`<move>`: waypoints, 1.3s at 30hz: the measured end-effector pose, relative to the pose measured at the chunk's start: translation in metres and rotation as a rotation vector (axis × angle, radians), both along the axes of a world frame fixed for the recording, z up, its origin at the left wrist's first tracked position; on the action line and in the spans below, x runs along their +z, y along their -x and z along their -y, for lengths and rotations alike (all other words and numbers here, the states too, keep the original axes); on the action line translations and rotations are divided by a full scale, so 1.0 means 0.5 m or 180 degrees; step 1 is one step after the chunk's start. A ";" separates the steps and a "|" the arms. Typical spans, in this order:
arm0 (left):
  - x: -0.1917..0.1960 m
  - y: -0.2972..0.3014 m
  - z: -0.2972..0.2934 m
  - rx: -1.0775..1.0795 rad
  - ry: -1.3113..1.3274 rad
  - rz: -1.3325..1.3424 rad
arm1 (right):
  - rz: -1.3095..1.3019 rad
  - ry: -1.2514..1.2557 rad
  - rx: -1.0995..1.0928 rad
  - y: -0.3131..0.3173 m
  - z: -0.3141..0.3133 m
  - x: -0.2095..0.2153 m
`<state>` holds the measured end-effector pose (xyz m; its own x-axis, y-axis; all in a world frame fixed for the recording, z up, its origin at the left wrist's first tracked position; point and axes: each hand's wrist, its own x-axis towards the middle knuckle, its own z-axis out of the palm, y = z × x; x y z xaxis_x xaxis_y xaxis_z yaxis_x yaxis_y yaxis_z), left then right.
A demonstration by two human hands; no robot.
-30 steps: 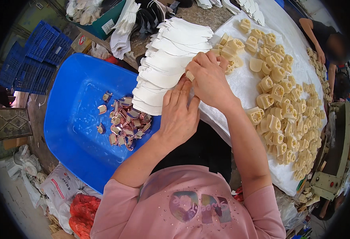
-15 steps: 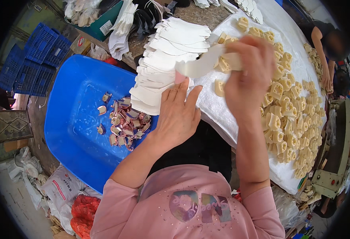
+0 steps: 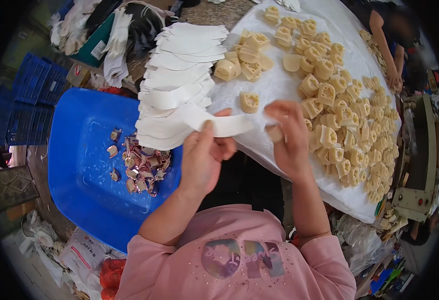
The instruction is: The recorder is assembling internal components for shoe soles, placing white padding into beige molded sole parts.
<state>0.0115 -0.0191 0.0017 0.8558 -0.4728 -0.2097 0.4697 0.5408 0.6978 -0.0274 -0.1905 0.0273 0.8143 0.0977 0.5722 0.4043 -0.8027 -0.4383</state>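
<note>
On the white sheet (image 3: 279,90) — beside the blue tub (image 3: 79,165) — left hand (image 3: 204,157) pinches a white strip (image 3: 214,122); right hand (image 3: 289,137) grips a cream piece (image 3: 275,133).

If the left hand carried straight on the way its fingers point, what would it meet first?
Probably the fanned stack of white curved strips just beyond the left hand, which already holds one white strip; depth is unclear.

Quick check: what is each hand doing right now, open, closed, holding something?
Left hand: closed on one end of a flat white cut-out strip.
Right hand: closed on the strip's other end, with a small cream moulded piece at its fingers.
</note>
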 end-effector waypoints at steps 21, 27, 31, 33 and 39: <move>-0.014 0.005 -0.033 0.0021 -0.0366 0.0457 | -0.0687 -0.0656 -0.1040 -0.010 -0.004 -0.074; -0.012 0.028 -0.016 0.0070 -0.1046 0.1052 | -0.0055 -0.2358 -0.0298 0.055 -0.033 -0.005; 0.017 0.058 0.015 -0.0236 -0.0058 0.0803 | 0.0584 -0.1858 0.0257 0.066 -0.050 -0.016; 0.030 0.062 0.023 -0.0254 -0.0059 0.0771 | 0.0787 -0.1733 0.0180 0.065 -0.050 -0.020; 0.033 0.070 0.037 -0.0414 -0.0225 0.0758 | 0.0981 -0.1475 0.0116 0.077 -0.034 -0.044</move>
